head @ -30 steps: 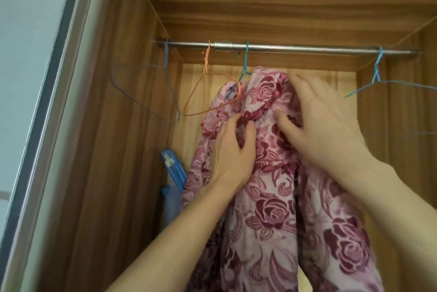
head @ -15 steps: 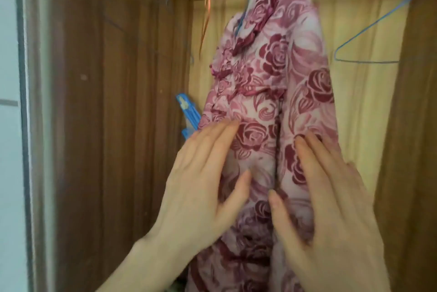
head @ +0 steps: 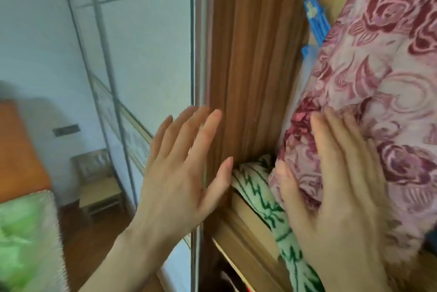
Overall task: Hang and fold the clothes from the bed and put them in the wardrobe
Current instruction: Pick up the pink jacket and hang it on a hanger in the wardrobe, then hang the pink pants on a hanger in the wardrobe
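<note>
Rose-print garment [head: 378, 83] hung inside the wardrobe [head: 248, 67], filling the right of the view. Right hand [head: 335, 187] lay flat on its lower part, fingers straight, gripping nothing. Left hand [head: 182, 173] was spread wide in front of the wardrobe's wooden side panel, holding nothing; contact unclear. Green-patterned cloth [head: 267, 199] sat on the shelf between the hands, partly under the garment. Blue plastic hanger [head: 315, 22] stuck out behind the garment. Mirrored sliding door [head: 142, 55] stood left of the panel.

Rose-print cloth garment [head: 378, 74], wood-grain wardrobe [head: 248, 55], blue plastic clip [head: 316, 22]
</note>
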Demonstrator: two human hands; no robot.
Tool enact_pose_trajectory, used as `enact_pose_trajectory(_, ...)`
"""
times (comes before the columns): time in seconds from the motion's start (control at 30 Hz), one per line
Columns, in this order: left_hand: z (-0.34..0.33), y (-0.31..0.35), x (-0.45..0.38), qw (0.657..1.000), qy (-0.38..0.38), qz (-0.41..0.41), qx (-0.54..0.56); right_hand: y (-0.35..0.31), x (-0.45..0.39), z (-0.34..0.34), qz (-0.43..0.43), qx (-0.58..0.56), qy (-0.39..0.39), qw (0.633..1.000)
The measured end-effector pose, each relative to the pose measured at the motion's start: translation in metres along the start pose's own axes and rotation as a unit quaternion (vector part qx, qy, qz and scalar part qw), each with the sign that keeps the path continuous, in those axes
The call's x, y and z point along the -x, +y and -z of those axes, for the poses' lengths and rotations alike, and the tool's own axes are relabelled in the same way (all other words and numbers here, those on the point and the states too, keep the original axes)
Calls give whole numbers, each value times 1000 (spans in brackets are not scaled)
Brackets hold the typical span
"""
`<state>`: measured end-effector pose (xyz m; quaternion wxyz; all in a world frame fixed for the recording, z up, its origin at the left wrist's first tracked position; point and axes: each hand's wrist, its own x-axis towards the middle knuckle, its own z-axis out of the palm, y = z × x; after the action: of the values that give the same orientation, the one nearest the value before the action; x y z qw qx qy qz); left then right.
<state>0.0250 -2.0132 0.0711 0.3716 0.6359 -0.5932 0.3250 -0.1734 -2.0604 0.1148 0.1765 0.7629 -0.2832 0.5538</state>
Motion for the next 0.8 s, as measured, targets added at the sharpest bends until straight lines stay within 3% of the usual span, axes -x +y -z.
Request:
enact_pose_trajectory(0.17, 42, -44, 64, 991, -26, 91, -94, -19, 28, -50, 30, -132, -126, 983)
enact_pose_trajectory(0.47, 129, -111, 166, 932, -47, 262, -244, -129, 62, -138, 102, -294, -194, 930)
enact_pose_trajectory(0.8, 173, -172, 239, 890, -41, 343, -298, -250, 80, -228, 175, -398, -255, 864)
